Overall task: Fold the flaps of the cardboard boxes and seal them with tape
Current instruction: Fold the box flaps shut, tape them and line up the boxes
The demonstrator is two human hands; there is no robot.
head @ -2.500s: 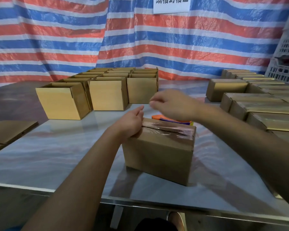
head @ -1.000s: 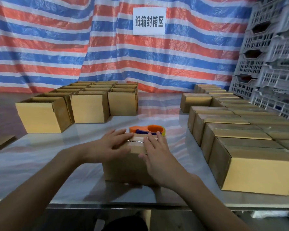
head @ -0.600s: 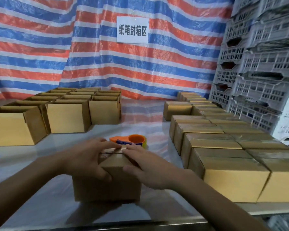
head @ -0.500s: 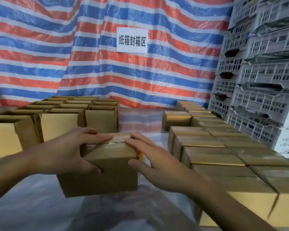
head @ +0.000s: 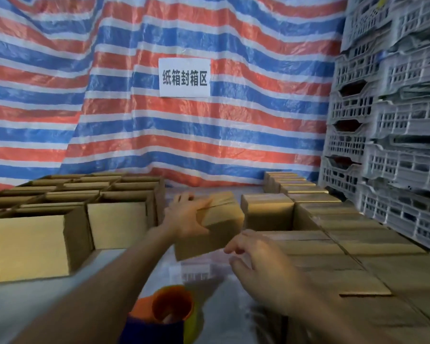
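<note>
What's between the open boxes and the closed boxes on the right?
Head view: the left hand grips a box there, with the orange tape dispenser nearer.

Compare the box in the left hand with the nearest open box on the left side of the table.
The held box has its top flaps folded shut; the open box has its top open. The held box is tilted in the grip of the left hand; the open box stands upright on the table. Both are plain brown cardboard.
</note>
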